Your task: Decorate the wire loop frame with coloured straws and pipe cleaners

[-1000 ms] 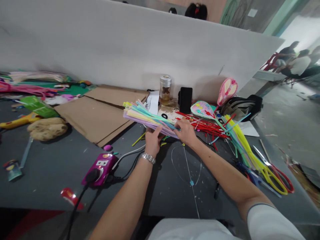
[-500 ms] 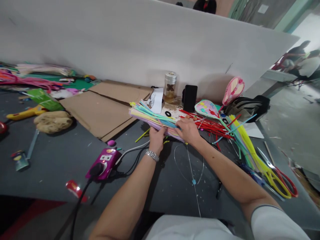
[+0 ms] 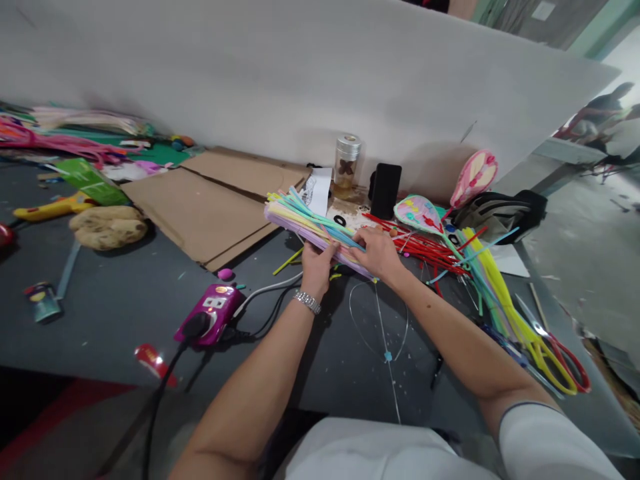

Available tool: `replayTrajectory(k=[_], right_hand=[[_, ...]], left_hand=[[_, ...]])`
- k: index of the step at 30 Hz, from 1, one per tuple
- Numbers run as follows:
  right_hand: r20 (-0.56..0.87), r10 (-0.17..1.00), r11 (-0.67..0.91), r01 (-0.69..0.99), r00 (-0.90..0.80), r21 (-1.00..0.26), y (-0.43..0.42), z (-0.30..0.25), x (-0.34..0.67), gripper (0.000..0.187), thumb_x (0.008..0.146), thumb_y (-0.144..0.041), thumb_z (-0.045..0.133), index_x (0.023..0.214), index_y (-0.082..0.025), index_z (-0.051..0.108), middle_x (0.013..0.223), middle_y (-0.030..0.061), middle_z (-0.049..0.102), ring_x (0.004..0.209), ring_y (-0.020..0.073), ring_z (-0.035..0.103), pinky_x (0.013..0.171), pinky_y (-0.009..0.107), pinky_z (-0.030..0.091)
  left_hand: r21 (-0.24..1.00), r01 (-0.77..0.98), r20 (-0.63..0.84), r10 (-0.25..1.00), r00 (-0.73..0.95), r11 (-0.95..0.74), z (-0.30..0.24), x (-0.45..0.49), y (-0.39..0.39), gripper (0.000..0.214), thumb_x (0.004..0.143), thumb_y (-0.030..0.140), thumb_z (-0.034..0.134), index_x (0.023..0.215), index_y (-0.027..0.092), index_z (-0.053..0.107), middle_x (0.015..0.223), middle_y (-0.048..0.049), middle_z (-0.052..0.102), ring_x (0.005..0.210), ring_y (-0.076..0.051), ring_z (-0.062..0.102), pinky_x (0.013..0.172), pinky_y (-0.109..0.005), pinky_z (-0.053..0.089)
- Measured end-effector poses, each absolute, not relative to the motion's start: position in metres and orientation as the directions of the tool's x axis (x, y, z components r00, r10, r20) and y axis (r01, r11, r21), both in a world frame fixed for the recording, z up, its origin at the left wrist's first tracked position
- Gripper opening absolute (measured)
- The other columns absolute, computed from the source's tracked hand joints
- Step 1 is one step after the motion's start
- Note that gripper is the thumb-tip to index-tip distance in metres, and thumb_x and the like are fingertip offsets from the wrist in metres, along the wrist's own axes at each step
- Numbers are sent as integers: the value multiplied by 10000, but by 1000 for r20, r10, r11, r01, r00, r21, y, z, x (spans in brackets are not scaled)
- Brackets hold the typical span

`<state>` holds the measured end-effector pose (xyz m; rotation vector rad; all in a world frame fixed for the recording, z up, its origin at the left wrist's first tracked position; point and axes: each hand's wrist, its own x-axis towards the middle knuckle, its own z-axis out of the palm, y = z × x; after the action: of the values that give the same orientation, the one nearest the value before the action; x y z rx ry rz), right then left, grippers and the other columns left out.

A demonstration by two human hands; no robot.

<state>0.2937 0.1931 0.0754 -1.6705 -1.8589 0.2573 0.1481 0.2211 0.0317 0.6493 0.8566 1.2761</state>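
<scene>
A bundle of pastel pipe cleaners (image 3: 305, 225), purple, yellow, blue and green, lies slantwise across both my hands above the table. My left hand (image 3: 319, 265), with a metal watch at the wrist, grips its near side, the thumb on top. Around its right part my right hand (image 3: 376, 252) is closed, with the fingers over the top. Just beyond are red pipe cleaners (image 3: 425, 248) on the table. Below the hands lies a thin wire loop (image 3: 380, 320) with a small blue piece on it.
At left are cardboard sheets (image 3: 200, 213), a purple power adapter (image 3: 215, 313) with cables, and a brown lumpy object (image 3: 107, 227). Behind stand a jar (image 3: 347, 163) and a black phone (image 3: 387, 191). To the right lie yellow pipe cleaners (image 3: 493, 287) and scissors (image 3: 550, 360).
The view has shifted slightly. Both hands still hold the bundle, and its left end is a little more fanned. The table items stay where they were.
</scene>
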Motion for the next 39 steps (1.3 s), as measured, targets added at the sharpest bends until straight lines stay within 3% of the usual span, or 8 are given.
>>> replayTrajectory(k=[10, 19, 30, 34, 39], right_hand=[[144, 990, 83, 783, 9, -616, 206, 78, 304, 170, 757, -185, 628, 623, -197, 525, 566, -49, 531, 570, 117, 475, 573, 249, 355], [161, 985, 9, 924, 57, -383, 194, 86, 281, 57, 785, -190, 664, 755, -210, 620, 849, 45, 701, 831, 205, 606, 720, 294, 423], [140, 989, 22, 889, 47, -458, 187, 88, 277, 85, 853, -192, 620, 795, -213, 562, 781, -11, 635, 731, 158, 542, 655, 258, 335], [137, 990, 28, 883, 42, -469, 183, 95, 273, 23, 937, -217, 574, 920, -204, 582, 801, -22, 636, 700, 144, 539, 646, 248, 328], [75, 994, 99, 957, -82, -271, 174, 103, 269, 176, 1055, -287, 458, 1091, -187, 599, 1000, 48, 721, 797, 161, 630, 696, 263, 351]], left_hand=[[830, -532, -172, 984, 44, 169, 32, 150, 221, 463, 571, 200, 818, 993, 201, 625, 1013, -53, 749, 899, -191, 703, 817, -320, 582], [839, -517, -173, 984, 39, 168, 36, 146, 222, 422, 538, 220, 859, 909, 226, 657, 948, -17, 747, 786, -173, 683, 660, -261, 572], [874, -473, -113, 993, 22, 110, 32, 145, 222, 494, 556, 263, 898, 988, 205, 664, 1028, -43, 742, 849, -182, 695, 804, -319, 584], [863, -497, -109, 994, -3, 94, 34, 146, 222, 493, 544, 261, 891, 976, 188, 667, 958, -29, 740, 799, -169, 677, 777, -306, 574], [839, -530, -194, 978, -80, 123, 31, 144, 225, 466, 519, 243, 872, 921, 159, 652, 835, -9, 724, 710, -149, 646, 737, -308, 548]])
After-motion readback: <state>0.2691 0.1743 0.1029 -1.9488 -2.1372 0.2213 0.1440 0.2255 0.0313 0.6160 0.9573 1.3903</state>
